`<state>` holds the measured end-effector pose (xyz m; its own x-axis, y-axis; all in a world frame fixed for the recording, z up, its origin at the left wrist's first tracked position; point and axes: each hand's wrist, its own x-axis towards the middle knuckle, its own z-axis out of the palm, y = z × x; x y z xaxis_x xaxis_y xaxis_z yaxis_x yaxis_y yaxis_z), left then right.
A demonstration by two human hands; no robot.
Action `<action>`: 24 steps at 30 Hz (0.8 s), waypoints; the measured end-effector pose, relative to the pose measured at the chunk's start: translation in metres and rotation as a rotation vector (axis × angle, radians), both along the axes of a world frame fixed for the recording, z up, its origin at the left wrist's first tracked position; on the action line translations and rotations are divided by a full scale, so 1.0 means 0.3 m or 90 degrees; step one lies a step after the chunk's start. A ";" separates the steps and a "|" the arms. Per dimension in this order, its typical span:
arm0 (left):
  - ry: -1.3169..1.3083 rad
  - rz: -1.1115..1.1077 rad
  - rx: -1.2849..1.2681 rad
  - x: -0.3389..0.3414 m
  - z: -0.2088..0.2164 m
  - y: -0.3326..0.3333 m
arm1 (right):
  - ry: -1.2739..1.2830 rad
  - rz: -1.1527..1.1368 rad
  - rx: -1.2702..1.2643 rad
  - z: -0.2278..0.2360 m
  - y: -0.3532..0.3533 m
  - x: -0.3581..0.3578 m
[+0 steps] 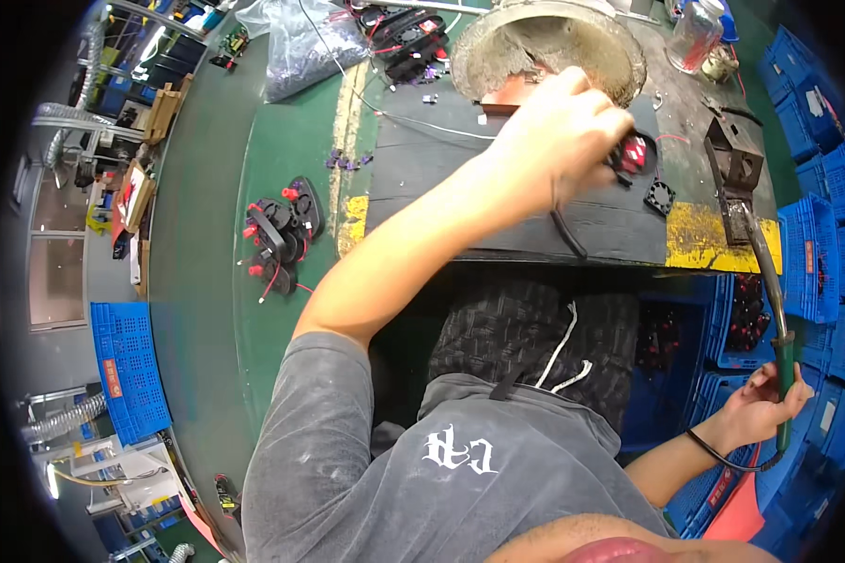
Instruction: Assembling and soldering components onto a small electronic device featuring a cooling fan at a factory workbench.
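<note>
Head view: blue crates (821, 253) hold dark parts — right hand (756, 408) grips soldering iron (770, 310).

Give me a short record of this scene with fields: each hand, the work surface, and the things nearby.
left hand: left hand reaches across the bench, fingers closed on a small black part with red wires
right hand: right hand low at the side, gripping the green handle of a soldering iron
work surface: dark mat on a green bench
nearby: small black fan beside the held part; pile of black parts with red wires on the bench; round metal dish; blue crates
</note>
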<state>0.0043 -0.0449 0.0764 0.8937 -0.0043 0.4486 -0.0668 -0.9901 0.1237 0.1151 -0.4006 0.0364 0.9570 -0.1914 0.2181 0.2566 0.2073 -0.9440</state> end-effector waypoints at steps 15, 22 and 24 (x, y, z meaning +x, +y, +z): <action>0.091 0.394 -0.388 -0.445 0.149 0.554 | 0.013 0.014 0.014 0.015 0.057 0.007; 0.038 0.518 -0.209 -0.385 -0.057 0.909 | -0.008 0.069 -0.020 0.010 0.097 0.000; 0.070 0.641 -0.112 -0.336 -0.094 0.939 | -0.021 0.077 -0.048 0.019 0.096 -0.005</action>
<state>-0.0965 0.2369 0.0484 0.4833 0.8276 0.2855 0.8047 -0.5483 0.2274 0.1134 -0.3717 0.0421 0.9642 -0.0574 0.2589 0.2649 0.1670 -0.9497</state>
